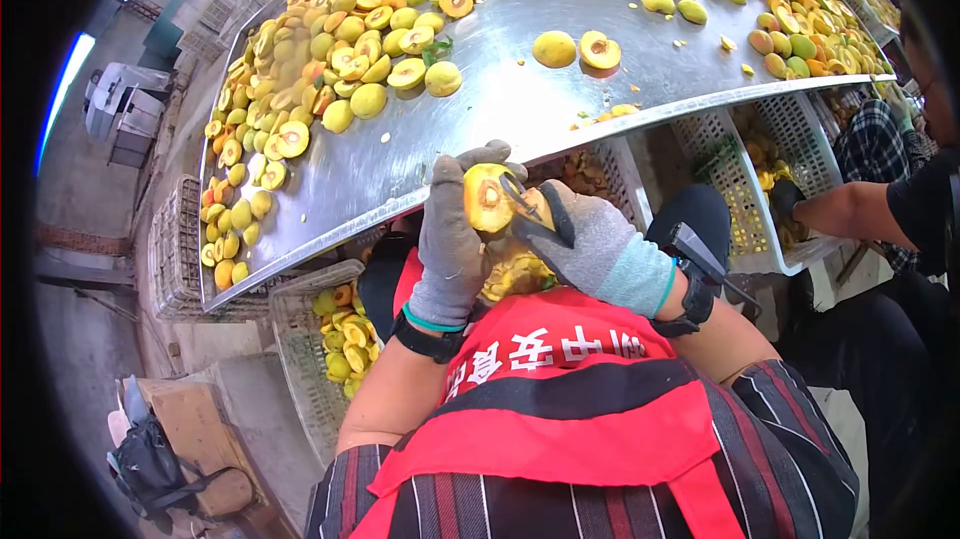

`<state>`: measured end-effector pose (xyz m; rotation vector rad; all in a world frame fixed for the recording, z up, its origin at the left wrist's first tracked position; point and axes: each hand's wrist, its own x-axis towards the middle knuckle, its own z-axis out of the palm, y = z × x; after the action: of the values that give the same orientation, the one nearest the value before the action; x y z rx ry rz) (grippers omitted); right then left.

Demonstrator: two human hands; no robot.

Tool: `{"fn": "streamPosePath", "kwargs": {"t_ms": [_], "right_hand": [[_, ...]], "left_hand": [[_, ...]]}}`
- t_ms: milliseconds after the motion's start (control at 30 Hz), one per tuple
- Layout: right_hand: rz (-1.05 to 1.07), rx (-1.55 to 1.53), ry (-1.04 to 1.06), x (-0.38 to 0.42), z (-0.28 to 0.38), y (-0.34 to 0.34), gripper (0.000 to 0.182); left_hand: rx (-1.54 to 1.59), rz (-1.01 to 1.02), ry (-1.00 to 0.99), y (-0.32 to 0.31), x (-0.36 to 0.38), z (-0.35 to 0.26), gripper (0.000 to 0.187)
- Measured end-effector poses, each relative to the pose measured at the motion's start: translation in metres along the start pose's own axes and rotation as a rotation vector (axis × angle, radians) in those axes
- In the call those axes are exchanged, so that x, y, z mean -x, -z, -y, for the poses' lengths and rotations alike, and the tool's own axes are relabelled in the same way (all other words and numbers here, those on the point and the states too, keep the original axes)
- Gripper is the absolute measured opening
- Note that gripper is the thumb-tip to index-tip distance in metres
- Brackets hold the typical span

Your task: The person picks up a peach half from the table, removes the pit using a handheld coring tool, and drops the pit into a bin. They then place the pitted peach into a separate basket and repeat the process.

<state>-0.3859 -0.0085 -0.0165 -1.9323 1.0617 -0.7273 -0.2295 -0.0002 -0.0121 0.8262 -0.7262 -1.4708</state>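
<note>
In front of my apron, my gloved left hand (pixel 452 237) is closed around a yellow peach half (pixel 487 201), its cut face with the reddish-brown pit area turned up. My gloved right hand (pixel 597 241) grips a dark, curved pitting knife (pixel 520 201), whose metal end touches the edge of that half. A second piece of peach (pixel 538 207) shows beside the right fingers; how it is held is partly hidden. Beneath both hands, yellow peach pieces (pixel 515 277) lie in a container mostly covered by my arms.
A metal table (pixel 480 104) carries heaps of halved peaches (pixel 350 39). Two peach halves (pixel 578 50) lie near its middle. A crate (pixel 300 359) of cut peaches stands at lower left; another crate (pixel 735 209) stands right, with a co-worker's arm (pixel 850 214) reaching into it.
</note>
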Motion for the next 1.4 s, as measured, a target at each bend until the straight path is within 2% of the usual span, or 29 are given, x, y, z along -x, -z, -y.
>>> {"fn": "streamPosePath", "kwargs": {"t_ms": [133, 267, 333, 367, 433, 467, 533, 600, 667, 733, 767, 800, 833, 867, 900, 933, 967, 1000, 1067, 1100, 1133, 1200, 1233, 1267, 1333, 1367, 1400], "right_hand": [[0.038, 0.077, -0.085, -0.001, 0.007, -0.006, 0.027], [-0.04, 0.025, -0.034, 0.001, 0.008, -0.021, 0.026], [0.148, -0.318, -0.161, 0.0, 0.022, -0.013, 0.024], [0.148, -0.318, -0.164, 0.001, 0.019, -0.016, 0.024], [0.055, 0.184, 0.305, 0.001, 0.006, -0.023, 0.023], [0.057, 0.185, 0.305, 0.0, 0.001, -0.024, 0.023], [0.289, 0.253, 0.041, 0.002, -0.008, -0.025, 0.024], [0.314, 0.235, 0.001, 0.002, -0.008, -0.027, 0.024], [0.342, 0.219, -0.043, 0.002, -0.005, -0.027, 0.025], [0.196, -0.301, 0.021, 0.003, 0.004, -0.024, 0.027], [0.249, -0.074, 0.158, 0.002, 0.003, -0.022, 0.029], [0.248, -0.076, 0.156, 0.0, 0.001, -0.023, 0.029], [0.305, 0.072, 0.02, -0.001, -0.002, -0.026, 0.029], [0.359, 0.221, -0.116, -0.002, -0.004, -0.028, 0.029], [0.359, 0.223, -0.117, -0.003, -0.003, -0.03, 0.029], [0.29, 0.073, 0.013, -0.005, -0.002, -0.032, 0.029], [0.221, -0.078, 0.141, -0.004, -0.003, -0.035, 0.028], [0.225, -0.079, 0.139, -0.002, -0.005, -0.035, 0.028], [0.284, 0.128, 0.021, 0.002, -0.01, -0.034, 0.03], [0.35, 0.234, -0.144, 0.0, 0.024, -0.009, 0.031], [0.351, 0.233, -0.145, -0.001, 0.02, -0.009, 0.031], [0.424, 0.281, 0.01, -0.001, 0.002, -0.013, 0.039], [0.453, 0.34, 0.082, -0.002, -0.007, -0.019, 0.029], [0.455, 0.343, 0.082, -0.002, -0.012, -0.02, 0.029], [0.354, -0.064, 0.171, -0.004, -0.008, -0.016, 0.03], [0.353, -0.064, 0.172, -0.005, -0.003, -0.014, 0.03], [0.329, -0.113, 0.035, -0.006, 0.002, -0.01, 0.03]], "left_hand": [[-0.217, -0.029, -0.072, 0.004, -0.001, 0.003, 0.055], [-0.363, -0.086, -0.238, 0.01, -0.004, 0.011, 0.052], [-0.375, -0.094, -0.294, 0.008, -0.004, 0.009, 0.052], [-0.367, -0.093, -0.271, 0.005, -0.002, 0.005, 0.052], [-0.356, -0.09, -0.248, 0.003, -0.001, -0.001, 0.052], [-0.368, -0.049, -0.184, 0.005, -0.002, -0.004, 0.053], [-0.381, -0.008, -0.114, 0.009, -0.001, -0.006, 0.053], [-0.34, -0.011, 0.023, 0.011, -0.003, -0.004, 0.055], [-0.351, 0.015, 0.078, 0.01, -0.003, -0.013, 0.056], [-0.365, 0.034, 0.136, 0.01, -0.004, -0.018, 0.057], [-0.428, 0.068, 0.126, 0.01, -0.006, -0.02, 0.056], [-0.491, 0.102, 0.118, 0.01, -0.007, -0.02, 0.054], [-0.491, 0.103, 0.123, 0.01, -0.006, -0.017, 0.054], [-0.428, 0.032, 0.076, 0.009, -0.006, -0.012, 0.053], [-0.364, -0.038, 0.027, 0.008, -0.007, -0.007, 0.051], [-0.363, -0.038, 0.025, 0.006, -0.008, -0.002, 0.051], [-0.331, -0.04, -0.136, 0.004, -0.008, 0.004, 0.05], [-0.298, -0.043, -0.296, 0.004, -0.007, 0.007, 0.048], [-0.352, -0.026, -0.279, 0.004, -0.008, -0.003, 0.049], [-0.455, 0.031, -0.077, 0.006, -0.007, -0.011, 0.053], [-0.554, 0.091, 0.12, 0.007, -0.007, -0.016, 0.056], [-0.555, 0.11, 0.154, 0.011, -0.011, -0.013, 0.061], [-0.638, 0.176, 0.168, 0.013, -0.012, -0.016, 0.062], [-0.718, 0.241, 0.18, 0.014, -0.014, -0.017, 0.063], [-0.674, 0.213, 0.231, 0.015, -0.017, -0.016, 0.064], [-0.636, 0.19, 0.281, 0.016, -0.019, -0.016, 0.064], [-0.639, 0.196, 0.28, 0.016, -0.02, -0.015, 0.064]]}}
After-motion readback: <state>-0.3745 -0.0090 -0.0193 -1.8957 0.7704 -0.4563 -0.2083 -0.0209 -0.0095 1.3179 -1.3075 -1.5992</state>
